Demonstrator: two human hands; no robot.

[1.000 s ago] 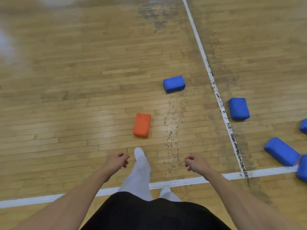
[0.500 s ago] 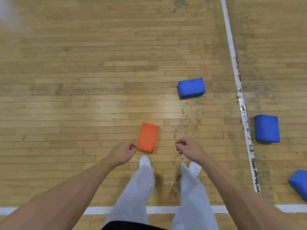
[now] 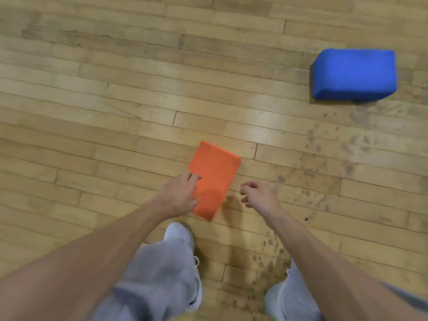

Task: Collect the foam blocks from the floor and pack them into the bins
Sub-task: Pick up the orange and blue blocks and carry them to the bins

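The fingers of the left hand (image 3: 193, 177) are now curling down onto the left long edge of the orange block (image 3: 216, 172), with the thumb pressing lower on the same edge. Half a second ago they were only hovering short of it, so the left hand (image 3: 178, 195) is just taking hold. The fingers of the right hand (image 3: 246, 186) are hanging loosely curled and holding nothing, and the right hand (image 3: 259, 195) is hovering just beside the block's right edge without touching it. The orange block is lying flat on the wooden floor (image 3: 115, 112), just ahead of the left shoe (image 3: 179, 232), and it looks not yet lifted. The person has been stepping forward and bending down, since the floor is filling far more of the view than a second ago. A blue block (image 3: 354, 74) is sitting well apart at the upper right. No bin is showing, so the task seems to be at the pickup, with carrying and packing yet to come.
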